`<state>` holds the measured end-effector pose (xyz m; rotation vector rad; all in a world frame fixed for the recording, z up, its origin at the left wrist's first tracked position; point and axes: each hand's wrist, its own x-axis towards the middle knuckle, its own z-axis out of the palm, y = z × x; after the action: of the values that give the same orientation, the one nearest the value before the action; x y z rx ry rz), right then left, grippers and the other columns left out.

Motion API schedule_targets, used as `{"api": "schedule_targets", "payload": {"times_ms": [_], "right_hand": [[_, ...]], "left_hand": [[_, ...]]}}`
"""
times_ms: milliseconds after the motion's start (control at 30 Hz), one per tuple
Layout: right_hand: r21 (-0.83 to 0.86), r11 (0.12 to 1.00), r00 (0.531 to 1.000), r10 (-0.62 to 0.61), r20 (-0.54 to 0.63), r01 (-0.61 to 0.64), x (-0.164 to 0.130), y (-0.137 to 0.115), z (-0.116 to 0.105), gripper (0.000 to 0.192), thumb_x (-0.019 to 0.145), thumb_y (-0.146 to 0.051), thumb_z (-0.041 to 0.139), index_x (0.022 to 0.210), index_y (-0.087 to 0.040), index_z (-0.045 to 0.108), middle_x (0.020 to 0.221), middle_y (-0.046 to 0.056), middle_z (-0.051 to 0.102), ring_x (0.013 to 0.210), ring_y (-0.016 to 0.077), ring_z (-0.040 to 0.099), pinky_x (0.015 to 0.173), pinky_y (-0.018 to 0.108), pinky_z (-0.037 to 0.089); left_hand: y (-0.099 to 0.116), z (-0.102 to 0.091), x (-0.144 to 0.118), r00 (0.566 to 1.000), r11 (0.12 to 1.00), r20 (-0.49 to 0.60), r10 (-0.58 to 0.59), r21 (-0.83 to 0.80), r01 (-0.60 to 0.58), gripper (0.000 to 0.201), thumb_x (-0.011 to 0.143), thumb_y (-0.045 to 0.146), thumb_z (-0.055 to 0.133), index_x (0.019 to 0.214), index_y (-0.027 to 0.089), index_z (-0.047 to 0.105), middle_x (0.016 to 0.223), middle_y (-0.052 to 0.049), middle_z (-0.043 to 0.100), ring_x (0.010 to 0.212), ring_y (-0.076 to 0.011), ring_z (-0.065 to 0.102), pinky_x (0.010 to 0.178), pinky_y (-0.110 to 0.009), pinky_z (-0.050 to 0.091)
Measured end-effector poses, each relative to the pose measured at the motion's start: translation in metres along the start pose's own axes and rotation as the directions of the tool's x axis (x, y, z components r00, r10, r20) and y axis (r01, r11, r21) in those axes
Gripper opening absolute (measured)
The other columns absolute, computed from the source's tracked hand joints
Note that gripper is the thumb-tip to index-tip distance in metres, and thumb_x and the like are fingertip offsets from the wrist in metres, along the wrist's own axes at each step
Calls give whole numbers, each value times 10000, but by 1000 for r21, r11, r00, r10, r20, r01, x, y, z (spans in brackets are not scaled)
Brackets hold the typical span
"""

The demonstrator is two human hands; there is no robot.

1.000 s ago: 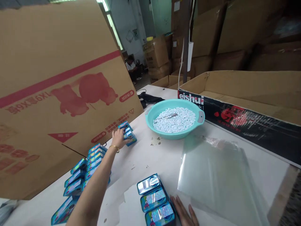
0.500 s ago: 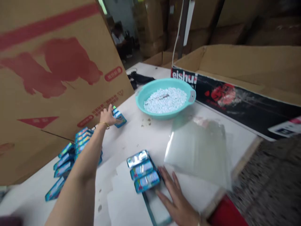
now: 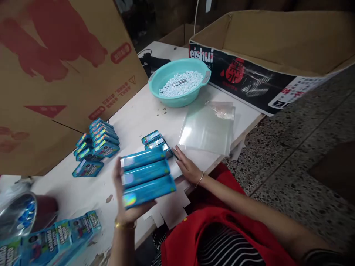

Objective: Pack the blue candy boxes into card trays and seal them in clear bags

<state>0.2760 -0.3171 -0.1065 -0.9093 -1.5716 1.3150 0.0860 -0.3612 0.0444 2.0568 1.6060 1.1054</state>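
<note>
Carton [image 3: 55,74] leans at ten o'clock, basin [image 3: 177,83] of pellets at twelve. Our left hand [image 3: 126,207], which reached toward the carton a second ago, now clamps three boxes [image 3: 146,177] above the table [image 3: 138,114]. Right hand [image 3: 187,168] lies open, touching the boxes flat at center [image 3: 156,142].

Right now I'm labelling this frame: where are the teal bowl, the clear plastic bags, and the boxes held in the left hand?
teal bowl [image 3: 166,101], head view, front outer wall.
clear plastic bags [image 3: 206,129], head view, middle of the top sheet.
held boxes [image 3: 146,173], head view, side of the middle box.
</note>
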Motion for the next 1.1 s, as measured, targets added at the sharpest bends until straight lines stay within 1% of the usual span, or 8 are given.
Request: {"api": "schedule_targets", "payload": {"times_ms": [167, 400, 500, 633, 833, 933, 1000, 1100], "right_hand": [[65, 998, 1000, -17, 14, 16, -1, 1, -2, 672, 957, -341, 326, 1505, -159, -18, 1483, 110, 306, 1377, 189, 288, 1147, 422, 256], [-105, 985, 990, -130, 58, 135, 0, -2, -6, 539, 955, -276, 271, 1485, -192, 214, 1499, 64, 280, 1392, 162, 252, 1173, 446, 163], [-175, 974, 986, -125, 110, 143, -1, 0, -5, 519, 952, -245, 251, 1459, -142, 281, 1487, 102, 294, 1405, 175, 214, 1162, 488, 156], [-219, 958, 979, -160, 128, 185, -2, 2, -4, 550, 936, -197, 238, 1480, -119, 197, 1497, 118, 263, 1412, 176, 189, 1151, 514, 173], [-286, 935, 976, -190, 103, 212, -2, 3, 0, 542, 923, -171, 230, 1456, -76, 250, 1477, 153, 298, 1403, 192, 223, 1143, 516, 206], [-302, 930, 978, -194, 76, 208, -3, 5, 0, 520, 931, -187, 232, 1427, -54, 312, 1464, 170, 320, 1398, 199, 238, 1148, 497, 219], [-303, 931, 979, -192, 63, 202, -4, 6, 0, 515, 935, -198, 235, 1421, -57, 327, 1463, 171, 323, 1393, 200, 250, 1154, 480, 225], [-277, 942, 981, -188, 38, 191, -7, 4, 2, 542, 942, -220, 246, 1469, -95, 226, 1479, 135, 308, 1377, 187, 288, 1166, 452, 224]], "left_hand": [[3, 33, -7, 978, 968, 148, 148, 181, -174, 1006, 628, 460, 773, 1447, 208, 246, 1329, -156, 349, 1242, -327, 380, 1033, -498, 364], [16, 27, -6, 944, 794, 317, 89, 549, -259, 890, 643, 370, 727, 1420, 159, 349, 1309, -184, 335, 1183, -351, 370, 997, -494, 372], [23, 30, -1, 923, 774, 377, 71, 563, -290, 893, 636, 381, 734, 1418, 162, 364, 1303, -185, 333, 1174, -350, 361, 1001, -490, 366], [27, 36, 7, 907, 787, 416, 67, 536, -305, 927, 614, 392, 759, 1423, 172, 361, 1316, -177, 331, 1178, -341, 358, 1005, -476, 365], [7, 36, 9, 913, 859, 394, 109, 424, -286, 944, 616, 410, 776, 1423, 178, 344, 1337, -169, 332, 1216, -326, 358, 1020, -475, 355], [0, 35, 7, 908, 895, 415, 62, 380, -235, 963, 626, 416, 772, 1437, 180, 311, 1362, -170, 318, 1254, -318, 350, 1038, -463, 350], [4, 36, 7, 901, 866, 434, -2, 452, -216, 967, 623, 448, 769, 1438, 189, 318, 1381, -184, 312, 1265, -352, 344, 1026, -503, 350], [17, 43, 8, 907, 721, 419, -28, 637, -272, 893, 641, 485, 747, 1410, 214, 383, 1478, -187, 225, 1347, -436, 192, 1053, -617, 221]]}}
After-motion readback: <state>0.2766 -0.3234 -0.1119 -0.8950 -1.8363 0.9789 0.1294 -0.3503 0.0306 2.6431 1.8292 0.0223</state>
